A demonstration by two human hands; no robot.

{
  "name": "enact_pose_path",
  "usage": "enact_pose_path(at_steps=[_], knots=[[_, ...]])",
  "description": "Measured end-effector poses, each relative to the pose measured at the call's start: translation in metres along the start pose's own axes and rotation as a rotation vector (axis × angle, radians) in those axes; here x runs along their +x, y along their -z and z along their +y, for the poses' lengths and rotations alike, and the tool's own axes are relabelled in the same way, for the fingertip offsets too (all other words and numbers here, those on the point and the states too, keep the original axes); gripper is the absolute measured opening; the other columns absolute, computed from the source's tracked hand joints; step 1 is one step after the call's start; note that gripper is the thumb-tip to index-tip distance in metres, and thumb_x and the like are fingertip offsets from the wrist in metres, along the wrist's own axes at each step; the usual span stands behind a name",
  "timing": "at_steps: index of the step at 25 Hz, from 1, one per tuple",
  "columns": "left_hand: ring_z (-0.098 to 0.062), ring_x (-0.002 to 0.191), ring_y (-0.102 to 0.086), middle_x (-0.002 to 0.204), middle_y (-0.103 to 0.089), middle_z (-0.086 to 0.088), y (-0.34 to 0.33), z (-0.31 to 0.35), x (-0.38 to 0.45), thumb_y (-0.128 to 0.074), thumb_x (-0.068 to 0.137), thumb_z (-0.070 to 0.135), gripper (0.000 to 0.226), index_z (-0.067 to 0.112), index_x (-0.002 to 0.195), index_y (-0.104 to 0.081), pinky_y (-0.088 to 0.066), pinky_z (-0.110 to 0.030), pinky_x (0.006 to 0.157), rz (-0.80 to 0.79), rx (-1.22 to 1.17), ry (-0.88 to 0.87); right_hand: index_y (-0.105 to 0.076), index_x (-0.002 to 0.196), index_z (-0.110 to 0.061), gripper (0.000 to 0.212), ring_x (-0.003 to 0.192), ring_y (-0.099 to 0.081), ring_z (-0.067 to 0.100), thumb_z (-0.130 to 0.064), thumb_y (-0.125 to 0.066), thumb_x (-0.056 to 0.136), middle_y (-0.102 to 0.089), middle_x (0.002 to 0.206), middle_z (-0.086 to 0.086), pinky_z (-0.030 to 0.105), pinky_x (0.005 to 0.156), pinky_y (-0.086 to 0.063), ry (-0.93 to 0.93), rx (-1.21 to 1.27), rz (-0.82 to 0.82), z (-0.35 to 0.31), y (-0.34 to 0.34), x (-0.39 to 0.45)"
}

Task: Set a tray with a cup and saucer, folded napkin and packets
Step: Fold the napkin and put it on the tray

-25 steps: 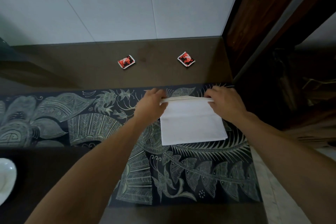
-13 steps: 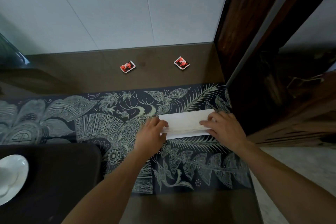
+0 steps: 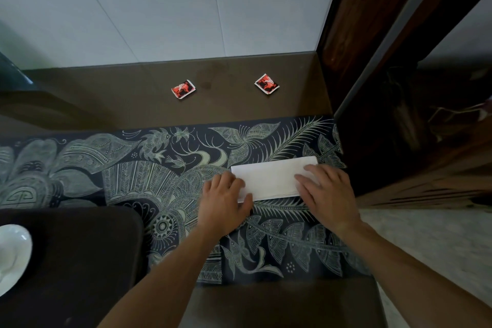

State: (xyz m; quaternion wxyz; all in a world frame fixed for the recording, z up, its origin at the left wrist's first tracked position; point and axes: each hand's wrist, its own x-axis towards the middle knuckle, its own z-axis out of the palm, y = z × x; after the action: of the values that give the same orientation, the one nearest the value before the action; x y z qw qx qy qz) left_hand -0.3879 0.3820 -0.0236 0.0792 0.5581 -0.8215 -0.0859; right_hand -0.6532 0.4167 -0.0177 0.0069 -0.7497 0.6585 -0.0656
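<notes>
While the dark tray [image 3: 80, 261] sits at the desk's near left edge with a white saucer [image 3: 12, 255] on it, both hands press flat, fingers spread, on a folded white napkin [image 3: 271, 177] lying on the patterned runner [image 3: 133, 173]: left hand [image 3: 225, 201] on its left end, right hand [image 3: 328, 194] on its right. Farther back, two red packets [image 3: 183, 88] [image 3: 266, 84] lie near the desk's far edge.
</notes>
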Motion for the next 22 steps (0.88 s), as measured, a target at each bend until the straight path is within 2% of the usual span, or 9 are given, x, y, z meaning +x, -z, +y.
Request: enact_pose_path(at_steps=[2, 4, 6, 7, 8, 10, 15, 18, 22], knots=[[-0.023, 0.104, -0.053, 0.115, -0.057, -0.004, -0.003, 0.019, 0.014, -0.039, 0.094, 0.045, 0.038, 0.018, 0.113, -0.058, -0.045, -0.044, 0.091, 0.028, -0.007, 0.016, -0.058, 0.131, -0.021, 0.042, 0.132, -0.044, 0.026, -0.038, -0.034, 0.101, -0.056, 0.137, 0.002, 0.045, 0.108, -0.033, 0.014, 0.046, 0.018, -0.018, 0.0, 0.021], [-0.028, 0.127, -0.047, 0.136, -0.052, -0.009, -0.011, 0.041, 0.028, -0.033, 0.099, 0.039, 0.043, 0.015, 0.129, -0.052, -0.036, -0.048, 0.107, 0.003, -0.06, 0.0, -0.042, 0.144, -0.018, 0.048, 0.143, -0.03, 0.026, -0.037, -0.032, 0.101, -0.042, 0.151, 0.004, 0.048, 0.116, -0.025, 0.059, 0.05, -0.081, -0.033, -0.003, 0.04], [-0.027, 0.147, -0.018, 0.156, -0.03, -0.009, -0.022, 0.057, 0.036, -0.023, 0.102, 0.037, 0.053, 0.014, 0.149, -0.03, -0.014, -0.047, 0.12, -0.075, -0.035, -0.024, -0.022, 0.153, -0.016, 0.058, 0.15, -0.011, 0.024, -0.039, -0.029, 0.1, -0.021, 0.161, 0.003, 0.05, 0.121, -0.013, 0.081, 0.01, -0.202, -0.041, -0.013, 0.048], [-0.025, 0.149, -0.002, 0.161, -0.015, -0.007, -0.029, 0.059, 0.038, -0.017, 0.102, 0.037, 0.057, 0.014, 0.153, -0.014, -0.004, -0.045, 0.121, -0.114, 0.007, -0.026, -0.013, 0.154, -0.016, 0.061, 0.151, -0.003, 0.023, -0.04, -0.027, 0.1, -0.013, 0.163, 0.003, 0.051, 0.121, -0.008, 0.068, -0.011, -0.237, -0.042, -0.02, 0.049], [-0.022, 0.149, 0.009, 0.163, -0.003, -0.006, -0.035, 0.059, 0.037, -0.011, 0.102, 0.039, 0.059, 0.014, 0.154, -0.001, 0.003, -0.044, 0.121, -0.149, 0.04, -0.025, -0.007, 0.155, -0.016, 0.063, 0.151, 0.001, 0.023, -0.04, -0.025, 0.1, -0.007, 0.164, 0.003, 0.051, 0.121, -0.005, 0.049, -0.025, -0.256, -0.041, -0.025, 0.045], [-0.019, 0.147, 0.018, 0.162, 0.009, -0.004, -0.042, 0.054, 0.035, -0.001, 0.101, 0.042, 0.059, 0.015, 0.152, 0.01, 0.006, -0.043, 0.12, -0.169, 0.06, -0.022, -0.006, 0.155, -0.016, 0.062, 0.151, 0.003, 0.023, -0.042, -0.021, 0.1, -0.005, 0.164, 0.003, 0.051, 0.121, -0.002, 0.007, -0.036, -0.238, -0.04, -0.034, 0.038], [-0.016, 0.147, 0.018, 0.162, 0.01, -0.002, -0.05, 0.047, 0.033, 0.003, 0.102, 0.046, 0.06, 0.015, 0.153, 0.007, 0.002, -0.042, 0.121, -0.171, 0.049, -0.028, -0.012, 0.155, -0.013, 0.063, 0.151, -0.004, 0.024, -0.045, -0.017, 0.1, -0.01, 0.163, 0.008, 0.05, 0.121, -0.008, -0.062, -0.041, -0.185, -0.042, -0.047, 0.034], [-0.016, 0.147, 0.016, 0.162, 0.01, -0.004, -0.046, 0.041, 0.032, -0.001, 0.102, 0.05, 0.063, 0.015, 0.153, 0.008, 0.001, -0.041, 0.121, -0.182, 0.032, -0.027, -0.007, 0.155, -0.01, 0.073, 0.151, -0.004, 0.023, -0.057, -0.013, 0.098, -0.006, 0.162, 0.009, 0.046, 0.122, -0.006, -0.055, -0.047, -0.218, -0.033, -0.044, 0.035], [-0.016, 0.146, 0.021, 0.161, 0.017, -0.004, -0.04, 0.018, 0.024, -0.001, 0.1, 0.054, 0.067, 0.014, 0.152, 0.013, 0.004, -0.04, 0.12, -0.198, 0.051, 0.019, -0.005, 0.155, -0.011, 0.078, 0.151, -0.003, 0.025, -0.062, -0.011, 0.096, -0.007, 0.163, 0.007, 0.05, 0.121, -0.01, -0.1, -0.096, -0.26, -0.002, -0.033, 0.026]])
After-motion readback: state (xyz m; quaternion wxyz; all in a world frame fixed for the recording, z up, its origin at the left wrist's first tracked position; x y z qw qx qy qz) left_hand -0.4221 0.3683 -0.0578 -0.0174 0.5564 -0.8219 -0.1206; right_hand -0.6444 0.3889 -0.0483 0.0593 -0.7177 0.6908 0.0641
